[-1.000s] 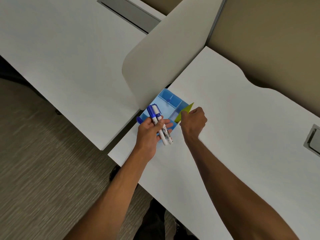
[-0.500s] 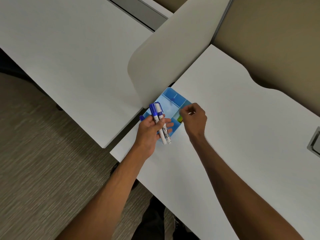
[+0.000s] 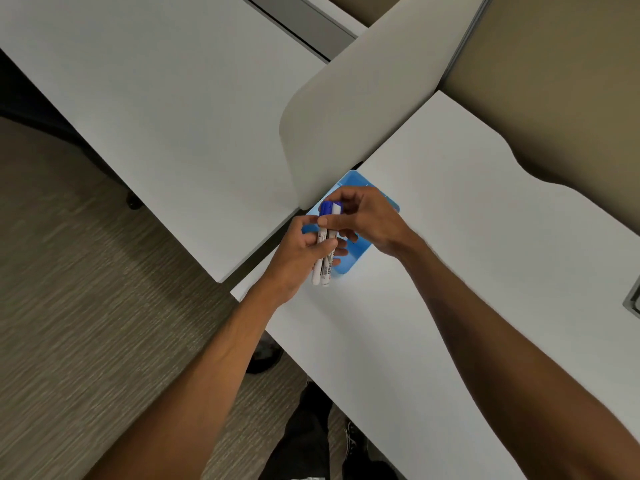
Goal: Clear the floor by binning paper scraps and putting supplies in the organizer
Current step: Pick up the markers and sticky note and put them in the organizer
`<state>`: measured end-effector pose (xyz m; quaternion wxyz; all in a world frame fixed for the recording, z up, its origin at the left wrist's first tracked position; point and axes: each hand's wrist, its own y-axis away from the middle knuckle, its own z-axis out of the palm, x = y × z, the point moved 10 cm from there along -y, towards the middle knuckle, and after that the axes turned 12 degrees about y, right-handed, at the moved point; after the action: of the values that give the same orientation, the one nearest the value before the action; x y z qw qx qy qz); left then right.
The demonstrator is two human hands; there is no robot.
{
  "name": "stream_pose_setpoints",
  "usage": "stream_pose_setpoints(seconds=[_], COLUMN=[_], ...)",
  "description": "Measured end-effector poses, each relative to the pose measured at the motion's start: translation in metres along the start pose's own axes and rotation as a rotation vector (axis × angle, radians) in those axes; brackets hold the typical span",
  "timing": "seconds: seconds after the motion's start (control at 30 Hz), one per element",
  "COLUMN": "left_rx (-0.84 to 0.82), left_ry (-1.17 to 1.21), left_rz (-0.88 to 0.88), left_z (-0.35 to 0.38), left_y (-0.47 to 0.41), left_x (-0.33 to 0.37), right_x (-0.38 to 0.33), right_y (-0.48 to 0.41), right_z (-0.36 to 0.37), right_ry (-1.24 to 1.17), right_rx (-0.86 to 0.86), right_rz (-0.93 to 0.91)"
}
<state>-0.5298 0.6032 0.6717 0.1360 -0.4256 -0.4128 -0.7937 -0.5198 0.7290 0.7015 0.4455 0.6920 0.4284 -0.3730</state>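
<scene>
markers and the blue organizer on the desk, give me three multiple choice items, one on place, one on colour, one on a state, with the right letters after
1. Where is the blue organizer?
A. on the carpet
B. on the white desk, at its corner by the divider panel
C. held in the air over the floor

2. What colour are the caps of the markers?
A. red
B. green
C. blue

3. What is the left hand doing?
A. gripping the markers
B. resting flat and empty
C. hanging out of view

Answers: 1 B, the organizer sits on the desk beside the panel. 2 C, blue caps top the white barrels. 3 A, its fingers wrap the barrels while the right hand pinches near the caps.
</scene>
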Motion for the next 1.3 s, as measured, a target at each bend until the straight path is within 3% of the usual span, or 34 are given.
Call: stream_pose_setpoints(seconds=[0.17, 0.3, 0.43, 0.6, 0.77, 1.03, 1.3], left_rx=[0.128, 0.235, 0.296, 0.365, 0.390, 0.378, 0.369], left_ry=[-0.010, 0.011, -0.146, -0.834, -1.177, -1.226, -1.152], left_rz=[0.098, 0.155, 0.235, 0.428, 0.447, 0.418, 0.401], left_z=[-0.032, -0.056, -0.067, -0.061, -0.058, -0.057, -0.067], left_y=[-0.001, 0.004, 0.013, 0.020, 0.015, 0.013, 0.020], left_x=[0.010, 0.008, 0.005, 0.007, -0.007, -0.021, -0.028], right_x=[-0.005, -0.006, -0.008, -0.002, 0.016, 0.038, 0.041], right_y=[-0.004, -0.003, -0.004, -0.011, -0.017, -0.033, -0.049], right_z=[-0.024, -0.043, -0.034, -0.003, 0.019, 0.044, 0.057], right_ry=[0.027, 0.211, 0.369, 0.592, 0.740, 0.865, 0.828], right_rx=[0.197, 0.390, 0.442, 0.346, 0.215, 0.035, 0.034], right_rz=[-0.004, 0.010, -0.031, -0.092, -0.091, -0.086, -0.082])
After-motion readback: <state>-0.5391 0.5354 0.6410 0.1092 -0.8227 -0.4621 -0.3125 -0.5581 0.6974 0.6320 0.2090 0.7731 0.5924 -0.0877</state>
